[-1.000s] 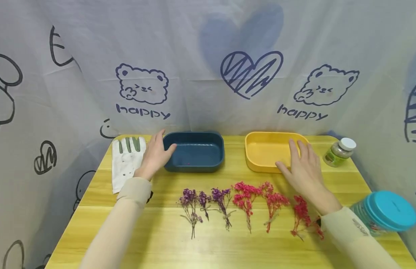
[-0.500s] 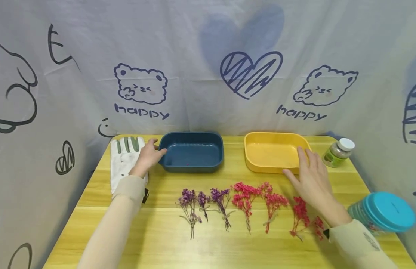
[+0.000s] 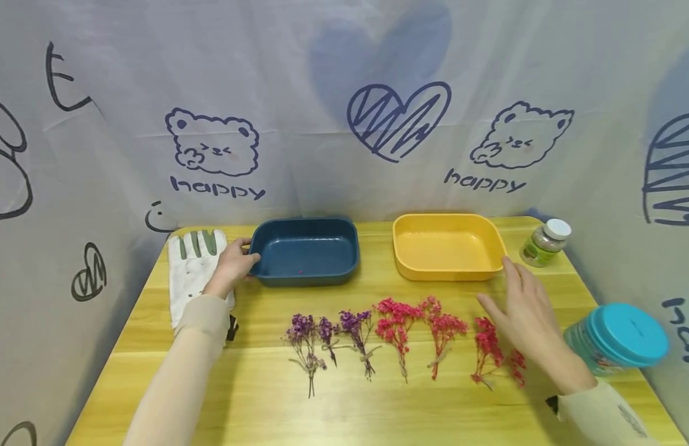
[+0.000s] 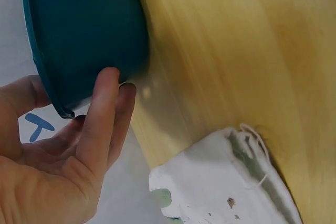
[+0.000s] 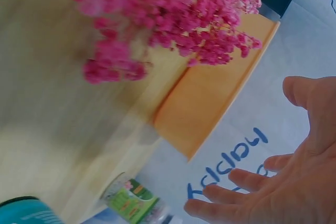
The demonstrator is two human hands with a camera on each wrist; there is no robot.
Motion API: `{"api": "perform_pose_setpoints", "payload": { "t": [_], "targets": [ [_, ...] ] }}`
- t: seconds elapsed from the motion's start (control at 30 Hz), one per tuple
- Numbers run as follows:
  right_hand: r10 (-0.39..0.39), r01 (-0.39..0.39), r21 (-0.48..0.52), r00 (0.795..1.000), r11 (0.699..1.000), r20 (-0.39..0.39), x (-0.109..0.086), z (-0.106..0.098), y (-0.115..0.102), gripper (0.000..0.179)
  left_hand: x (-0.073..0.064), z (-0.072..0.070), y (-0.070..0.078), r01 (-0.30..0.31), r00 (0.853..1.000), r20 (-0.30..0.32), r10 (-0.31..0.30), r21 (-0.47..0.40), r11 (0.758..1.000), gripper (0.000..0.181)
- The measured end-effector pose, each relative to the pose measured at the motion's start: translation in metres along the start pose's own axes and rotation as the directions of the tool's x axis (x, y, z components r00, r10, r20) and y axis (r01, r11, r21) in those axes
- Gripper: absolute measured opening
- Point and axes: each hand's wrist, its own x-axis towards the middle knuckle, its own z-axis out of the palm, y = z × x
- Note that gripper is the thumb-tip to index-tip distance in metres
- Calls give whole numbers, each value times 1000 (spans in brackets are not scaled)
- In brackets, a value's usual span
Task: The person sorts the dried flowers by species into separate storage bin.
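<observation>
Below a white cloth drawn with bears and hearts (image 3: 400,121), the wooden table (image 3: 322,421) bears a yellow box (image 3: 450,274), the right hand (image 3: 525,310) spread wide just beside its near right corner, touching or not I can't tell, and, to its left, a dark blue box (image 3: 305,280) whose left end the left hand (image 3: 231,269) grips between thumb and fingers. A turquoise-lidded jar (image 3: 628,334) stands at right, a white glove (image 3: 185,279) lies beside the left hand, then come pink bunches (image 3: 397,316), purple bunches (image 3: 302,328) and a small white-capped jar (image 3: 545,243).
</observation>
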Motion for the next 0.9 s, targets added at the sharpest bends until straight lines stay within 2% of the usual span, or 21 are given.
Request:
{"api": "perform_pose_setpoints", "payload": {
  "t": [0.2,0.33,0.47,0.9],
  "targets": [
    [48,-52,46,995,998,91,-13,3,5,98,-1,0,-5,-11,1000,1,12,-27,1000,62],
    [81,-94,70,982,993,168,-22,10,7,100,-2,0,-9,-2,1000,8,3,-52,999,59],
    [117,-129,36,965,991,234,-29,17,10,98,-3,1,-11,10,1000,18,-8,-79,997,55],
    [161,-165,-18,923,986,351,-39,30,18,90,-7,4,-12,17,1000,21,-15,-89,996,55]
  ]
}}
